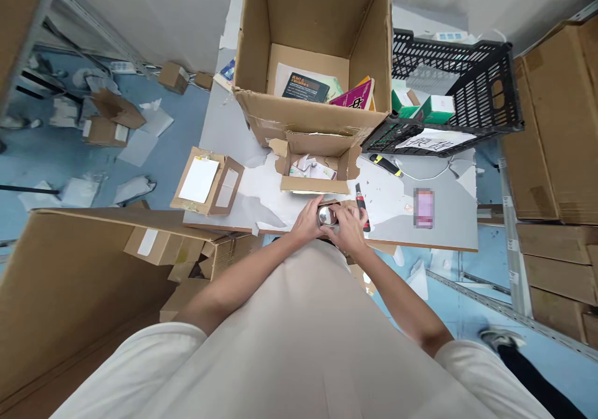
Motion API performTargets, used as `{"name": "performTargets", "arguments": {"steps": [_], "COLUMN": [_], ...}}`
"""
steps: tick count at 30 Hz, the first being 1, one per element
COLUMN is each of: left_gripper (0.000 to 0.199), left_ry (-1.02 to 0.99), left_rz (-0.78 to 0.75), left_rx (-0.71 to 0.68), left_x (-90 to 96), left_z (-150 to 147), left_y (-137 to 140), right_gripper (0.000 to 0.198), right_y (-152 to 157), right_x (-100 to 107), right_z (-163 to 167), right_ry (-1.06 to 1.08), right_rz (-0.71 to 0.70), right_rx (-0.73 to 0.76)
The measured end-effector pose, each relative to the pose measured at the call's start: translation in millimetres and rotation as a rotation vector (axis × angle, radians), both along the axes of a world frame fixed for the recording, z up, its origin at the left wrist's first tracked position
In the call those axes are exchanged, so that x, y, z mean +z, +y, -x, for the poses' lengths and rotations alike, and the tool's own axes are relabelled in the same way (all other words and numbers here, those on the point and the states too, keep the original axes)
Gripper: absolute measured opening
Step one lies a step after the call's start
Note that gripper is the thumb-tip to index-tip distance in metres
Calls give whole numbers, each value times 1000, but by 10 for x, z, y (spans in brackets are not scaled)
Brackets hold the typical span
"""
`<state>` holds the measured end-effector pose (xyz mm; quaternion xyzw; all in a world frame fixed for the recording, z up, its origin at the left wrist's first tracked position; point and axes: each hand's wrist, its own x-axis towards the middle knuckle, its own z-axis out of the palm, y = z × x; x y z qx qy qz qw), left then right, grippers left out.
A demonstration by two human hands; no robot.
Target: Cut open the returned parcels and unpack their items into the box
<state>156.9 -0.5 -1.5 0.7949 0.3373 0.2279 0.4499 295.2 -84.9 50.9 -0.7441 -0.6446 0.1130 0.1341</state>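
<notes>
A round, shiny silver object (327, 216) with a domed face sits between my hands at the table's front edge. My left hand (307, 221) is closed around its left side. The fingers of my right hand (348, 225) curl over its right side. What kind of thing it is, I cannot tell. Just right of my right hand lies a red and black utility knife (359, 196). Beyond my hands stands an open small cardboard box (315, 185) with crumpled white paper (312, 168) inside.
A large open carton (311, 104) holding books stands behind. A black plastic crate (488, 95) is at the back right. A closed box (228, 185) with a white label sits left. A yellow-black cutter (387, 165) and a blurred pink item (424, 208) lie right.
</notes>
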Motion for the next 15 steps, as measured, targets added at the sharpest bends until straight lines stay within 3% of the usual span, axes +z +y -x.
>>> {"name": "performTargets", "arguments": {"steps": [5,8,10,12,14,15], "left_gripper": [127,121,108,93,79,74], "left_ry": [-38,-28,-27,-27,-24,-24], "left_rz": [147,195,166,106,43,16], "left_rx": [81,74,32,-30,-95,-125], "left_x": [-13,27,65,92,99,96], "left_z": [1,7,12,20,36,46], "left_y": [-28,-8,38,97,148,167], "right_gripper": [51,56,61,66,66,66], "right_y": [-170,-351,-502,-628,-678,-665], "right_x": [-102,-188,-268,-364,-446,-470], "right_z": [49,17,-46,-128,-200,-225], "right_ry": [-60,2,93,249,538,722], "right_rz": [4,-55,-181,-341,-408,-391], "right_rx": [51,40,-102,-379,-618,-663]}}
